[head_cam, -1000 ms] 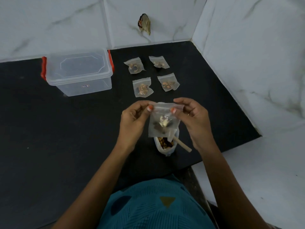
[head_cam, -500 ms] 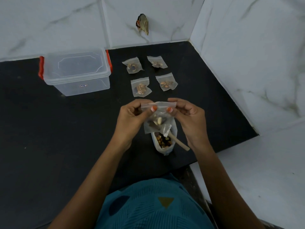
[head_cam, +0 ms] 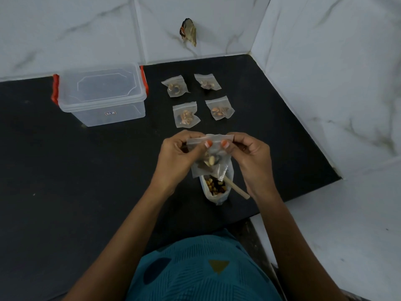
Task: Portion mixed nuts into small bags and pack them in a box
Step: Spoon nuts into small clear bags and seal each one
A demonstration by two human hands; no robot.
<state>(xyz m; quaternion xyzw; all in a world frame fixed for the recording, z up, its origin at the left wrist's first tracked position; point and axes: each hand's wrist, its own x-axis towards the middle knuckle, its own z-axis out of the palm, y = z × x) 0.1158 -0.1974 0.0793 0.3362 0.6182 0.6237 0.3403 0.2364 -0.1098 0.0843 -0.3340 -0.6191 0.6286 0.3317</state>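
A person works at a black table [head_cam: 86, 181] set in a corner of white marbled walls. The left hand [head_cam: 175, 157] and right hand [head_cam: 251, 157] hold a small clear bag [head_cam: 211, 161] up in front of the body, just above the table. Each grip is a pinch of thumb against curled fingers on the bag's top strip, with the thumbs nearly meeting in the middle. A few nuts sit low in the bag. The strip looks as if it is being pressed closed. If the seal is left partly open, nuts could fall out when the bag is laid down or packed. Right under the bag stands an open pouch of mixed nuts [head_cam: 216, 187] with a wooden scoop [head_cam: 236, 189] leaning out of it, and a dropping wrist could knock the scoop and tip the pouch. Beyond the hands, four filled bags [head_cam: 186, 115] lie flat in two rows. Further left is a clear plastic box [head_cam: 102, 94] with red clips. Its lid is on, so it would need opening before any bag goes in. A small brownish thing [head_cam: 188, 31] hangs on the back wall, and I cannot tell what it is.
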